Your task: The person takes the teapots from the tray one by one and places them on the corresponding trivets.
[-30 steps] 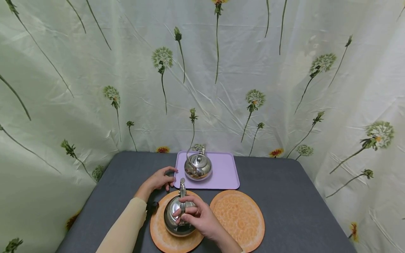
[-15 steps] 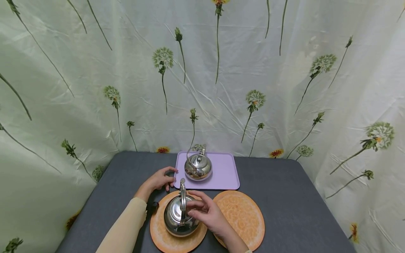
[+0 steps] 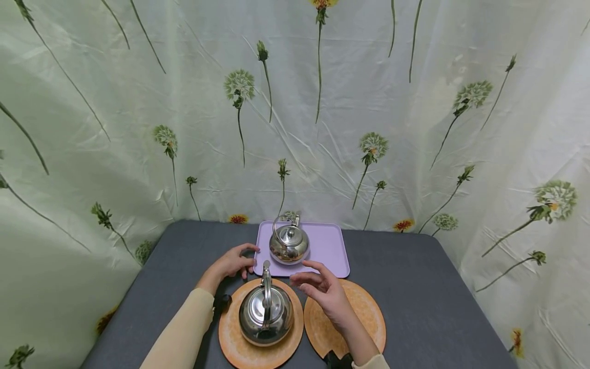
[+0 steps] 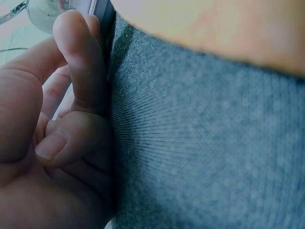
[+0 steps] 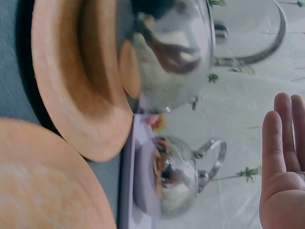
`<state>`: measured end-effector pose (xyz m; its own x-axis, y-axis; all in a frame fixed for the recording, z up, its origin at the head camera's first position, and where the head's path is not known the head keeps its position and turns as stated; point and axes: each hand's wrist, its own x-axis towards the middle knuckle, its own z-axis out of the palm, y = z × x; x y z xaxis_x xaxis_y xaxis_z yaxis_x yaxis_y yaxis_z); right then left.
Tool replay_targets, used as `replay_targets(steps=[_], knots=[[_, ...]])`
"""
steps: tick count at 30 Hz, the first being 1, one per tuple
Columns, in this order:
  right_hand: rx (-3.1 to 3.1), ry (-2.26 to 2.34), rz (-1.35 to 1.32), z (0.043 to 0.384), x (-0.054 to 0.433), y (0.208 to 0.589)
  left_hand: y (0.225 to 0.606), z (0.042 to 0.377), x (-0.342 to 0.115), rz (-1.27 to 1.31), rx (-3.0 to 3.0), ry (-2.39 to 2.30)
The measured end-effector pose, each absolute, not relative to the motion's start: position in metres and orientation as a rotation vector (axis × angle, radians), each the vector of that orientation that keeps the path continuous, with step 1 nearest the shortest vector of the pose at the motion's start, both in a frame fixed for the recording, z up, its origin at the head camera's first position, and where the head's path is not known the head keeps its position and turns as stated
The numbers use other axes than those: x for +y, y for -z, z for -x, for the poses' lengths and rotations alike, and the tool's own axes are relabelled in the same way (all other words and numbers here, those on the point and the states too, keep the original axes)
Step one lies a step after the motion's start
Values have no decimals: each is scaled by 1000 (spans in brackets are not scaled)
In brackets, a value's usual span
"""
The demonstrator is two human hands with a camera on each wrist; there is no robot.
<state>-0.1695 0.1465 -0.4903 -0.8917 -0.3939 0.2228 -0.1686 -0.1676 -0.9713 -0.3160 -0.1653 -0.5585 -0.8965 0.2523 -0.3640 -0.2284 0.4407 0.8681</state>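
Observation:
A shiny steel kettle (image 3: 266,315) stands on the left round orange mat (image 3: 230,338), its handle raised over the lid. Behind it, a second steel kettle (image 3: 289,245) sits on the left part of a lilac tray (image 3: 328,251). My left hand (image 3: 232,261) rests on the table at the tray's left edge, fingertips right at the rim. Loosely bent, its fingers (image 4: 86,62) hold nothing in the left wrist view. My right hand (image 3: 324,292) hovers over the inner far part of the right round mat (image 3: 364,318), fingers apart and nothing in them.
A dark grey cloth (image 3: 415,297) covers the table. Beyond the tray hangs a pale curtain (image 3: 322,154) printed with dandelions, wrapping round the sides as well. The two mats lie side by side just in front of the tray.
My right hand has let go of the front kettle's handle and moved right and away, toward the tray. The kettle stays on its mat. The left hand keeps its place.

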Motion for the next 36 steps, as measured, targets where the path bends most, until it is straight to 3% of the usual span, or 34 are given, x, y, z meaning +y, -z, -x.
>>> replay_targets(steps=[12, 36], knots=[[2119, 2307, 502, 189, 165, 475, 559, 315, -166, -19, 2276, -1439], [2148, 2362, 447, 223, 170, 466, 558, 315, -166, -23, 2292, -1431]])
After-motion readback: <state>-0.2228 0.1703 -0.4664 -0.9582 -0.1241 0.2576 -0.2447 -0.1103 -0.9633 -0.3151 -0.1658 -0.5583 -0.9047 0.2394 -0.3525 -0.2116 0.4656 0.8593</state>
